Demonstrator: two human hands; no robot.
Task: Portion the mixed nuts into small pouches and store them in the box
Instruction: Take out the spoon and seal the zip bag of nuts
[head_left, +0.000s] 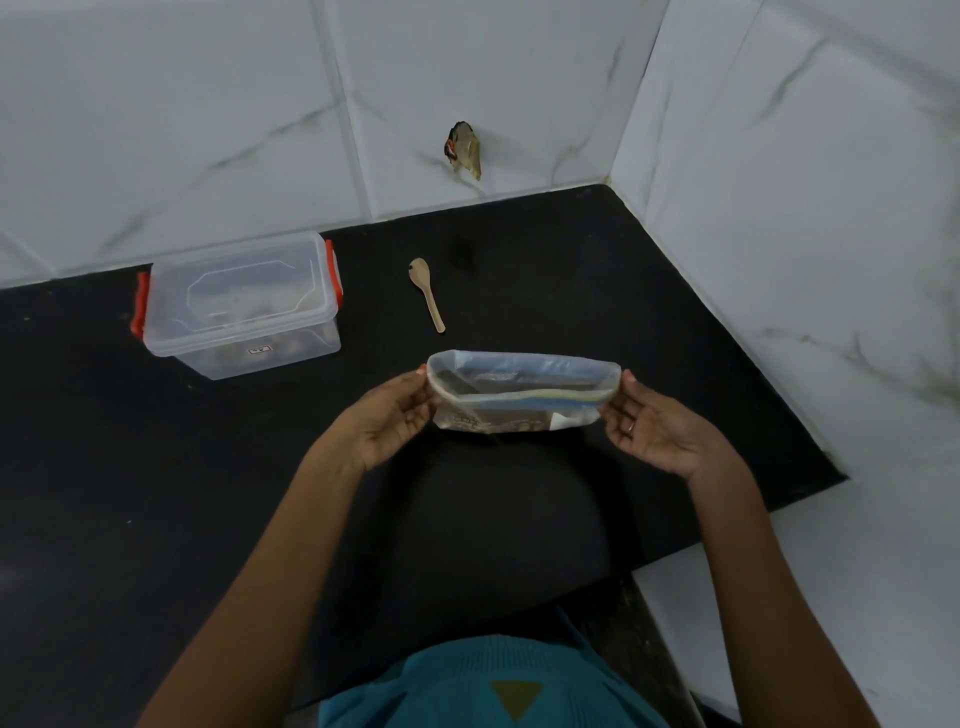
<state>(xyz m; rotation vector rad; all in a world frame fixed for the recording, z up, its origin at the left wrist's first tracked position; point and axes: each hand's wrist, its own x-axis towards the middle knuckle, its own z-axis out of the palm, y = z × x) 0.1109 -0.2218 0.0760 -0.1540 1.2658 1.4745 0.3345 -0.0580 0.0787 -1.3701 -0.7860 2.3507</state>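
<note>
A clear zip bag (522, 395) with dark contents at its bottom hangs above the black counter (156, 493), its mouth spread wide. My left hand (387, 423) pinches the bag's left end and my right hand (649, 426) pinches its right end. A clear plastic box (239, 306) with red latches and its lid on stands at the back left, with brown contents showing through its wall. A small wooden spoon (428, 291) lies on the counter between the box and the bag.
White marble-look tiled walls close the counter at the back and on the right. A hole in the back wall (464, 149) holds wires. The counter's front edge steps back at the lower right.
</note>
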